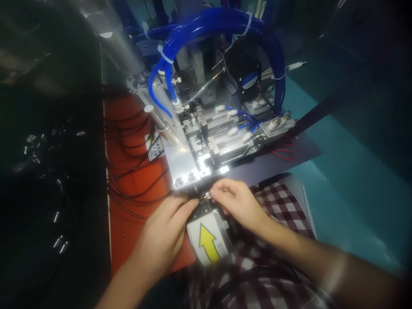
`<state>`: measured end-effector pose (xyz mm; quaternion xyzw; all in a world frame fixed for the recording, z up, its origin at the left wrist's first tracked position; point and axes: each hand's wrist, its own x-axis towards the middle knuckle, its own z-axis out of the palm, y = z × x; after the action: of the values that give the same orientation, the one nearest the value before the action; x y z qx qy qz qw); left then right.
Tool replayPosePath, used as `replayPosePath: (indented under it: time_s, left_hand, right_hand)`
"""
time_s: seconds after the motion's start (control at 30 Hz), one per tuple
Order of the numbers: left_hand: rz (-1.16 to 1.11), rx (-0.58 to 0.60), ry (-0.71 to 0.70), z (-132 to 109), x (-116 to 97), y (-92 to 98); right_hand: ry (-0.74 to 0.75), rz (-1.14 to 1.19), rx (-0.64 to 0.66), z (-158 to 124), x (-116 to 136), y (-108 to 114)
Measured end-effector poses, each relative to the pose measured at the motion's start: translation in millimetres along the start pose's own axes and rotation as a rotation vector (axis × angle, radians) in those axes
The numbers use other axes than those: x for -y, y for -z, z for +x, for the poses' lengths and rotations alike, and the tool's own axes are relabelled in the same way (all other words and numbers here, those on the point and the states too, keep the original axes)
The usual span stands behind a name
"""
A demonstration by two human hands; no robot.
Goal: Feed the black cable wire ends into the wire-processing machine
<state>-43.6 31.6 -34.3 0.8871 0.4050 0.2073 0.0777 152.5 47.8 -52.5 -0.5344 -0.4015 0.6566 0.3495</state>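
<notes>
A small shiny metal part (205,197) spans the gap between my fingertips, just in front of the machine's metal plate; its exact kind is too small to make out. My right hand (237,201) pinches its right end between thumb and fingers. At the left end, the thumb of my left hand (165,225) presses near the tip, with the index finger curled behind and partly hidden. Below the fingers is a small black block (203,211), and under it a white label with a yellow arrow (207,242) pointing toward the machine.
Behind my hands stands a machine with metal cylinders (230,143) and a thick bundle of blue air hoses (222,21). Black cables (135,171) cross the orange surface (124,238) at left. Small shiny pieces (61,244) lie on the dark area beyond. A metal post (161,124) rises nearby.
</notes>
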Motion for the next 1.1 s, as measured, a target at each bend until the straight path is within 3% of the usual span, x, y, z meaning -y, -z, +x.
replayPosePath:
  time_s: [0.23,0.6,0.77,0.97,1.1]
  left_hand:
    - [-0.044,-0.036,0.015,-5.0,0.3,-2.5]
    - [-0.091,-0.065,0.02,-3.8,0.2,-4.2]
    - [0.037,-0.09,-0.002,-5.3,-3.4,-6.1]
    - [0.132,-0.025,-0.03,-0.2,-3.7,-3.9]
    - [0.116,0.009,-0.041,1.2,-0.7,-2.7]
  right_hand:
    - [0.035,-0.114,0.082,2.2,-3.1,0.6]
    - [-0.016,-0.195,0.097,1.5,2.9,1.3]
    - [-0.021,-0.191,0.079,1.5,4.2,2.1]
    - [0.014,-0.117,0.157,2.3,-2.2,9.5]
    - [0.021,-0.066,0.129,3.0,-3.9,6.7]
